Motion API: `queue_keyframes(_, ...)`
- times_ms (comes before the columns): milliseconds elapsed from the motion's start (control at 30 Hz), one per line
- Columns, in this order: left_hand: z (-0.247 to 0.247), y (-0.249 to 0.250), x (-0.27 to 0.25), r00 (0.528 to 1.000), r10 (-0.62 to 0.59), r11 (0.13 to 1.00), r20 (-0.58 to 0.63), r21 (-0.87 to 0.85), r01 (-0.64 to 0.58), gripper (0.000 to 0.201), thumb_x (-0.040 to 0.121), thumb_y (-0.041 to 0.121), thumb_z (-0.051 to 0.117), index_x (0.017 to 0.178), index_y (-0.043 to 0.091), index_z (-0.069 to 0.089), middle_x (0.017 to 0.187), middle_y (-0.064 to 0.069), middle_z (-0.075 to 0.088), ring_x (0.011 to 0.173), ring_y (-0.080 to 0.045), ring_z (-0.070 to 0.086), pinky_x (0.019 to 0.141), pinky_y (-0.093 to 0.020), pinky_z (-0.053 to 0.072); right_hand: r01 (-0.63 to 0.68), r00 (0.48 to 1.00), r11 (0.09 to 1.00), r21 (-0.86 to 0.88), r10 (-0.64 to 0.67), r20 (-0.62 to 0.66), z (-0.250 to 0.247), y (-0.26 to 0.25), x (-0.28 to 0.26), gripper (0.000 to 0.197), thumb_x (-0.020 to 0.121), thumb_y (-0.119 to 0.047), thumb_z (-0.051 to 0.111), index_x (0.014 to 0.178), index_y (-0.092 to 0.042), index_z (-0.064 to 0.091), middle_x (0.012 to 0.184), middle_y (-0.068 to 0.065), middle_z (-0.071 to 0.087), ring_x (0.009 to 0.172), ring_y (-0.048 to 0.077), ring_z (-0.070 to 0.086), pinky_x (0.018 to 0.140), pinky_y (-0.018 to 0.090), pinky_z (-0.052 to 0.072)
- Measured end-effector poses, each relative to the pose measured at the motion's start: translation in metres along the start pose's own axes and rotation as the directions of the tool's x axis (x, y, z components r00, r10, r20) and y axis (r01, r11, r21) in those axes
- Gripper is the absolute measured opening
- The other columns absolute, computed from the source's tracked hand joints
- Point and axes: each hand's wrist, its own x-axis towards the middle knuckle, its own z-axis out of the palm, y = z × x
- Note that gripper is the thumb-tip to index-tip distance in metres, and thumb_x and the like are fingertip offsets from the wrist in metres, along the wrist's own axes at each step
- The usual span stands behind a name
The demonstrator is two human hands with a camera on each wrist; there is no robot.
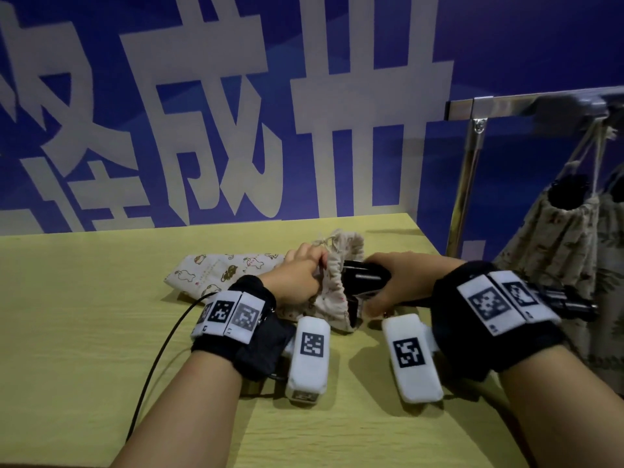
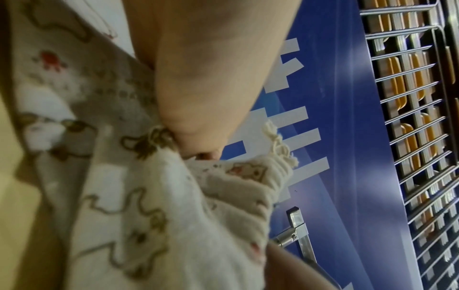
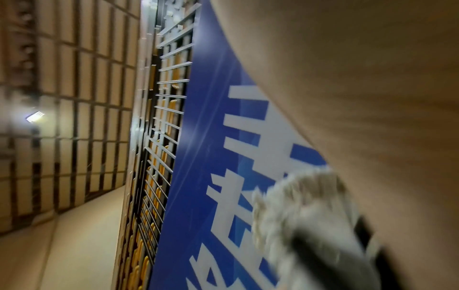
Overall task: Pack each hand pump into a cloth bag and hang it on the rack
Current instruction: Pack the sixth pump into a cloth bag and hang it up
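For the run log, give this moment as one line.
left hand: holds cloth bag mouth | right hand: feeding hand pump in | rack: not yet

Open yellow table (image 1: 84, 298) lay to my left and nearer me, free for a hand. Ahead, the blue banner wall (image 1: 489, 45) closed off the far edge. To my right, the metal rack (image 1: 471, 170) post and two hanging cloth bags (image 1: 560, 238) blocked the way. A black cable (image 1: 158, 359) crossed the table by my left wrist
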Motion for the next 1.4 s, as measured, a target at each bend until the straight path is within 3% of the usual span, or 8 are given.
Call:
queue_keyframes(433,-0.006,0.012,-0.006,0.991,0.016,0.973,-0.134,-0.225,-0.047,0.026,0.101,0.02,0.03,0.112,0.008,0.05,0.122,-0.015,0.045,0.115,-0.025,0.038,0.096,-0.033,0.028,-0.231,0.944,0.963,0.142,0.257,-0.209,0.008,0.047,-0.018,0.017,0.084,-0.019,0.059,0.084,-0.036,0.055,0.079,-0.006,0.069,0.076,0.012,0.067,0.063,0.028,0.055)
queue_keyframes(567,-0.006,0.014,-0.007,0.987,-0.01,0.92,-0.161,-0.388,-0.054,0.04,0.09,0.058,0.038,0.107,0.022,0.045,0.116,-0.001,0.046,0.111,-0.019,0.044,0.093,-0.038,0.038,-0.223,0.954,0.957,0.184,0.253,-0.161,0.007,0.032,-0.015,0.018,0.085,-0.018,0.061,0.099,-0.029,0.06,0.086,-0.001,0.07,0.082,0.017,0.067,0.078,0.035,0.057)
queue_keyframes(667,-0.005,0.009,-0.005,0.984,-0.017,0.966,-0.179,-0.256,-0.029,0.036,0.088,0.046,0.056,0.107,0.016,0.047,0.103,0.002,0.049,0.098,-0.019,0.05,0.079,-0.031,0.043,-0.21,0.955,0.955,0.209,0.246,-0.165,0.009,0.017,-0.002,0.023,0.084,-0.015,0.061,0.106,-0.019,0.063,0.091,0.006,0.07,0.086,0.025,0.068,0.082,0.042,0.056)
queue_keyframes(800,-0.008,-0.002,-0.002,0.913,-0.068,0.978,-0.403,-0.206,-0.018,0.032,0.094,0.008,0.043,0.063,0.009,0.039,0.059,-0.002,0.038,0.062,-0.024,0.037,0.048,-0.028,0.022,-0.195,0.951,0.957,0.216,0.238,-0.197,0.016,-0.007,0.018,0.022,0.085,-0.014,0.057,0.105,-0.009,0.063,0.093,0.012,0.069,0.087,0.031,0.067,0.083,0.042,0.055)
queue_keyframes(933,-0.009,-0.004,-0.005,0.879,-0.056,0.969,-0.474,-0.239,-0.067,0.029,0.093,0.001,0.041,0.065,0.004,0.049,0.059,0.001,0.04,0.054,-0.015,0.038,0.044,-0.019,0.028,-0.194,0.939,0.964,0.182,0.236,-0.249,0.019,-0.025,0.036,0.023,0.087,-0.015,0.056,0.108,-0.008,0.061,0.1,0.012,0.067,0.092,0.03,0.065,0.085,0.039,0.053)
queue_keyframes(1167,-0.021,-0.037,-0.004,0.777,-0.253,0.967,-0.576,-0.172,0.188,0.029,0.084,-0.002,0.048,0.11,0.007,0.056,0.115,-0.018,0.049,0.1,-0.035,0.051,0.08,-0.038,0.041,-0.191,0.917,0.945,0.267,0.269,-0.294,0.018,-0.02,0.049,0.023,0.086,-0.022,0.054,0.107,-0.012,0.06,0.094,0.008,0.069,0.086,0.029,0.067,0.084,0.041,0.055)
queue_keyframes(1300,-0.022,-0.03,-0.007,0.743,-0.176,0.984,-0.646,-0.123,0.126,0.021,0.079,-0.004,0.049,0.09,0.012,0.056,0.088,-0.009,0.057,0.08,-0.026,0.049,0.063,-0.03,0.034,-0.18,0.894,0.945,0.273,0.273,-0.356,0.014,-0.017,0.048,0.022,0.087,-0.025,0.053,0.106,-0.015,0.058,0.089,0.007,0.067,0.082,0.027,0.067,0.08,0.041,0.056)
queue_keyframes(1400,-0.029,-0.027,-0.01,0.603,-0.186,0.981,-0.776,-0.174,0.079,0.018,0.08,-0.005,0.049,0.081,0.012,0.056,0.074,-0.005,0.053,0.07,-0.023,0.048,0.053,-0.025,0.029,-0.194,0.88,0.948,0.253,0.283,-0.382,0.013,-0.016,0.046,0.022,0.087,-0.024,0.052,0.106,-0.015,0.057,0.089,0.007,0.066,0.082,0.026,0.066,0.081,0.04,0.055)
